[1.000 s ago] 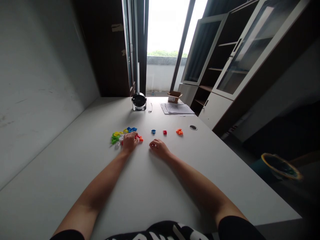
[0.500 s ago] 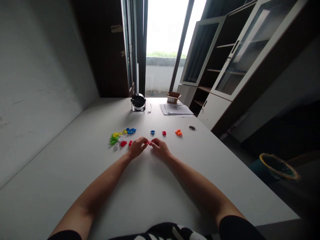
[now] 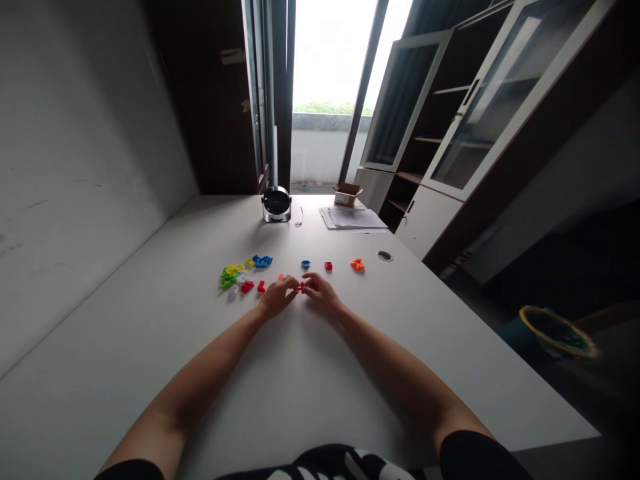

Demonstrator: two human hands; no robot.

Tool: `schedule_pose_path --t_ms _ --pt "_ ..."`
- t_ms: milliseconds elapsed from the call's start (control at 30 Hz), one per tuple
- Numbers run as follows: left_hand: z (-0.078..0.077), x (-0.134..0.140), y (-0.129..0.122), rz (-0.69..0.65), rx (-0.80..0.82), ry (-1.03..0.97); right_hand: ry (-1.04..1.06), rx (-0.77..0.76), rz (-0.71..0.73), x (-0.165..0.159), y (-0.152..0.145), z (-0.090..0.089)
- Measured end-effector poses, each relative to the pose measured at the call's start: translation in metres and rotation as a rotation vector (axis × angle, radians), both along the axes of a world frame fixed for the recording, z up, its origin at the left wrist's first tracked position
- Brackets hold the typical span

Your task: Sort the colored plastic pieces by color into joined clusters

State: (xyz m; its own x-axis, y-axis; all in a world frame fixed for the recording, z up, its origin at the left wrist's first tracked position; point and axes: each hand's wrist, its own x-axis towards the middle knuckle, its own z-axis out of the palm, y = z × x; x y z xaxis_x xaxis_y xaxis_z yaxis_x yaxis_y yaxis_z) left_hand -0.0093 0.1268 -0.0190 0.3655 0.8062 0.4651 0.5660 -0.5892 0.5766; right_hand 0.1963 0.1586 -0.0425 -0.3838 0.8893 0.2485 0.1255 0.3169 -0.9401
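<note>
Both hands meet over the middle of the white table (image 3: 280,373). My left hand (image 3: 278,295) and my right hand (image 3: 321,292) pinch a small red plastic piece (image 3: 301,287) between their fingertips; its exact shape is partly hidden. Just beyond my left fingers an orange piece (image 3: 281,276) peeks out. Left of that hand lie a single red piece (image 3: 261,287) and another red piece (image 3: 247,287). Farther back, past my right hand, a blue piece (image 3: 305,265) and a red block (image 3: 329,266) stand apart from each other.
Green pieces (image 3: 229,280), yellow pieces (image 3: 234,269), white pieces (image 3: 242,278) and blue pieces (image 3: 262,261) cluster at left. Orange pieces (image 3: 357,265) lie right, near a cable hole (image 3: 385,256). Behind are a round black device (image 3: 277,203), papers (image 3: 353,219) and an open carton (image 3: 347,195).
My left hand has shifted slightly right, uncovering the orange piece behind it and more of the red piece beside it. The pinched red piece has moved slightly right.
</note>
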Motion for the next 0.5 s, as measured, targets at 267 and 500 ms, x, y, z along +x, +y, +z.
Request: schedule_pose_path --t_ms 267,500 --pt "-0.0003 -0.0026 -0.0003 0.174 -0.125 0.075 0.037 0.026 -0.045 0.0009 0.0018 -0.0036" --pt "-0.0071 -0.0071 0.0049 0.265 -0.123 0.173 0.026 0.031 -0.075 0.0000 0.0001 -0.0037"
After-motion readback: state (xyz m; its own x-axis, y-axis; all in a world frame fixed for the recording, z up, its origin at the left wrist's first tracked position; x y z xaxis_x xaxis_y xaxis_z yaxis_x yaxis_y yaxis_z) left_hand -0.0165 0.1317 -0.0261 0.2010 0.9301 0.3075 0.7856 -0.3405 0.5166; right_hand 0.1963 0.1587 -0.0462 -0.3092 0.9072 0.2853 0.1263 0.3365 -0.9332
